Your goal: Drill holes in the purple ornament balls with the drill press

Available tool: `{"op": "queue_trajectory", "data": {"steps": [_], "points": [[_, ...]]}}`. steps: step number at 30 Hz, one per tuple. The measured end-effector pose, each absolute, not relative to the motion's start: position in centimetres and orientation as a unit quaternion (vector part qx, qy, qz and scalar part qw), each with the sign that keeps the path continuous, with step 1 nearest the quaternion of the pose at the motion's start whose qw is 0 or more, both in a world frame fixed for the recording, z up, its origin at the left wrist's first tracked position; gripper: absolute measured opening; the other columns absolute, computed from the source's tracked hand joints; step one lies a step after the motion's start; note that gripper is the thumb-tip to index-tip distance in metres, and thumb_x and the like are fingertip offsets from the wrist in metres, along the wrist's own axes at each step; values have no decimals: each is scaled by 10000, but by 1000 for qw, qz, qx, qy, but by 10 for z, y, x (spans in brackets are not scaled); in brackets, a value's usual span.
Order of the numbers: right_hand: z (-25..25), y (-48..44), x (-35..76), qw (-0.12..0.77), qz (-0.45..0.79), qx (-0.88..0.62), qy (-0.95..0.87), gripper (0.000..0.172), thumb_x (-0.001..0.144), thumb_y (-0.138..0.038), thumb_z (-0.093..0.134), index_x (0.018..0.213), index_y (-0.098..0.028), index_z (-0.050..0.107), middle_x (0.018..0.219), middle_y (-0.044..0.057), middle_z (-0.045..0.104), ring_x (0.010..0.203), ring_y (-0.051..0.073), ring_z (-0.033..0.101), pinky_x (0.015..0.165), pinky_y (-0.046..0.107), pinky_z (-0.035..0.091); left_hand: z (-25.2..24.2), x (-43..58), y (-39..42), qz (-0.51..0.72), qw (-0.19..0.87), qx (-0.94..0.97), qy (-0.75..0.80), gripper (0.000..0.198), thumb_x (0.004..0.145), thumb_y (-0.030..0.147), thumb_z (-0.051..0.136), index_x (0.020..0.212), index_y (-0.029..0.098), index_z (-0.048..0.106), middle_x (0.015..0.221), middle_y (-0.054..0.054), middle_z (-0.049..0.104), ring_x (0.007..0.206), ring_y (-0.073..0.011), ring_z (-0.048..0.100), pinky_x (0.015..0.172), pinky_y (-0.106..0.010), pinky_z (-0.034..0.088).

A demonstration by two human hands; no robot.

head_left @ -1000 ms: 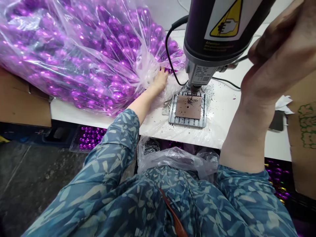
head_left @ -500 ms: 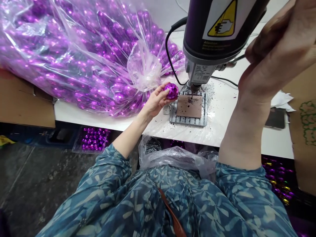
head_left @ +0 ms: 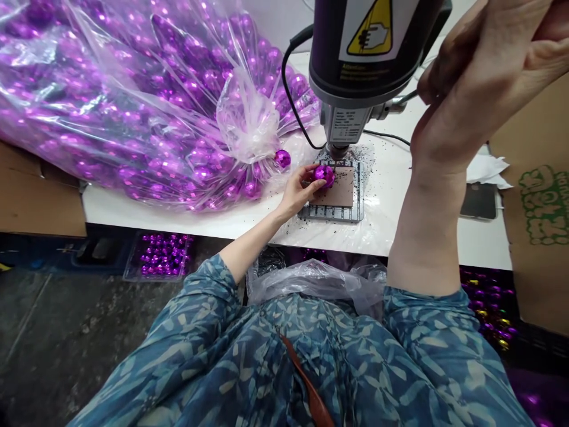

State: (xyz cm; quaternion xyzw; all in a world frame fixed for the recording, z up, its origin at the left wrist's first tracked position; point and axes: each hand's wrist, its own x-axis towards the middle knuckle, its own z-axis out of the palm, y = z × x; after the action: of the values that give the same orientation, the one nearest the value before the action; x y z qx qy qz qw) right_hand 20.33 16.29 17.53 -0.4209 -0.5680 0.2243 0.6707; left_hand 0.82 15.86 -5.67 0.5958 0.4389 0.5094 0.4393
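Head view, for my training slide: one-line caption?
Left hand holds purple ball under drill press; right hand grips its lever.

one drill press (head_left: 355,65), two hands (head_left: 297,193)

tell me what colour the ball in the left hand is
Shiny metallic purple. The ball, held by the left hand on the drill plate, shows best in the head view.

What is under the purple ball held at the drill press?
The left hand holds the purple ball on a brown pad over the slotted metal base plate, amid dark shavings. The drill bit's tip and the contact spot are hidden.
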Motion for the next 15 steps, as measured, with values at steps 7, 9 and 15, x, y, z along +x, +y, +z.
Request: {"op": "queue_trajectory", "data": {"steps": [7, 9, 15], "points": [[176, 158, 202, 674, 228, -422, -562, 1038, 499, -1002, 414, 805, -34, 193, 702, 15, 291, 632, -87, 385, 701, 175, 229, -57, 14, 157, 445, 272, 680, 515, 598, 847, 473, 957, 1357, 239, 751, 1250, -108, 815, 1203, -289, 726, 1085, -465, 600], [177, 158, 201, 676, 233, -421, -558, 1026, 509, -987, 415, 827, -27, 243, 694, 11, 280, 628, -90, 380, 699, 172, 226, -56, 16, 156, 438, 260, 702, 498, 612, 843, 455, 965, 1367, 235, 737, 1308, -116, 795, 1288, -307, 701, 1145, -492, 582], [173, 156, 200, 686, 240, -418, -546, 1089, 458, -982, 462, 883, 17, 376, 673, 13, 294, 595, -89, 342, 702, 157, 224, -63, 23, 156, 449, 331, 720, 413, 596, 969, 486, 829, 1453, 226, 599, 1438, -132, 743, 1332, -287, 733, 1177, -486, 597]]}}
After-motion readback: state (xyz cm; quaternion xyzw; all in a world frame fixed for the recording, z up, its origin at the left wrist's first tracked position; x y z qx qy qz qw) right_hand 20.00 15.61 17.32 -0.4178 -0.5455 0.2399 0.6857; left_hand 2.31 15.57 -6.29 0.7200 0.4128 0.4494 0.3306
